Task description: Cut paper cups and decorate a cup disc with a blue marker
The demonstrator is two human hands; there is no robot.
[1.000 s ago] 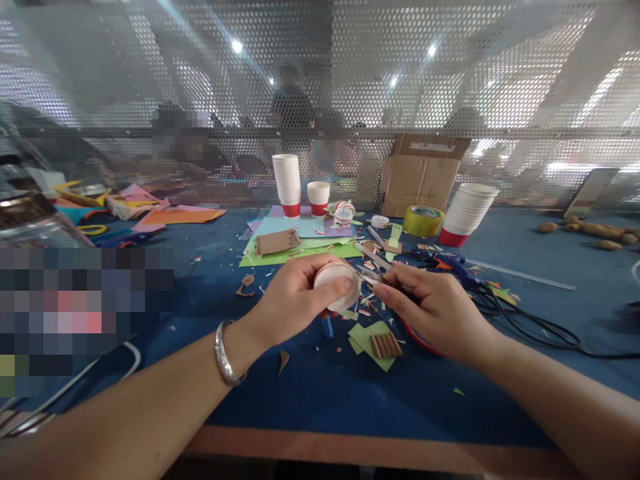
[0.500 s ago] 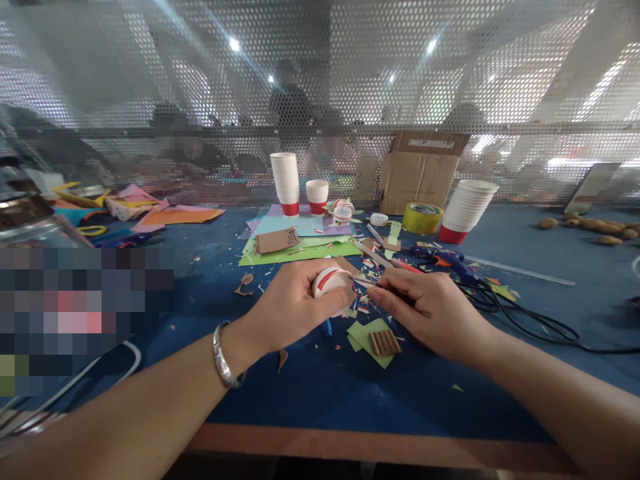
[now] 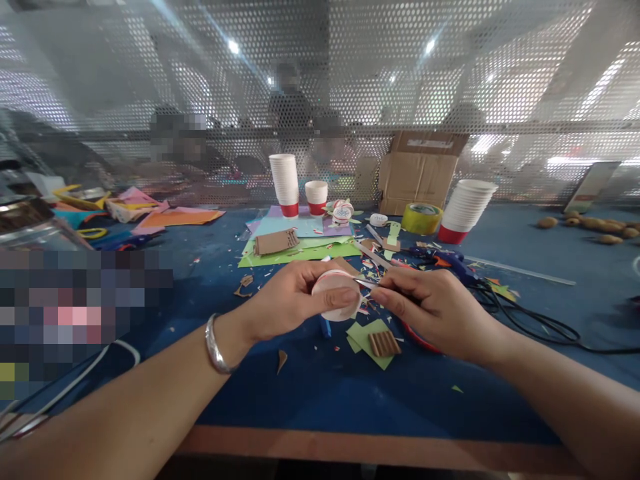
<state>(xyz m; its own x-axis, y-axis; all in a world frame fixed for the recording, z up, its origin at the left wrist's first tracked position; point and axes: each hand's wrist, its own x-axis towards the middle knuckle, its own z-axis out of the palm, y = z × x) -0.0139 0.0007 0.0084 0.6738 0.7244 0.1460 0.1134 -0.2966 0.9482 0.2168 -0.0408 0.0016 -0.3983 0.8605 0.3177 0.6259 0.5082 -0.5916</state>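
Note:
My left hand (image 3: 290, 300) is closed round a white paper cup with a red band (image 3: 336, 295), held on its side above the blue table (image 3: 310, 393), its round bottom turned toward me. My right hand (image 3: 433, 307) grips scissors (image 3: 367, 284), whose metal blades meet the cup's right edge; a red handle loop shows under the palm. A silver bangle (image 3: 216, 347) sits on my left wrist. Below the hands lie a green paper scrap with a small corrugated cardboard piece (image 3: 384, 343) on it and many paper snippets.
Behind are a stack of cups (image 3: 285, 184), a single cup (image 3: 317, 197), a leaning cup stack (image 3: 466, 210), yellow tape (image 3: 423, 218), a cardboard box (image 3: 423, 170), coloured sheets (image 3: 295, 248) and a blue glue gun (image 3: 453, 263) with black cable. A perforated screen stands at the back, people behind it.
My left hand has turned the cup, so its round bottom faces me again instead of the red-striped side. The scissors stay at its right edge.

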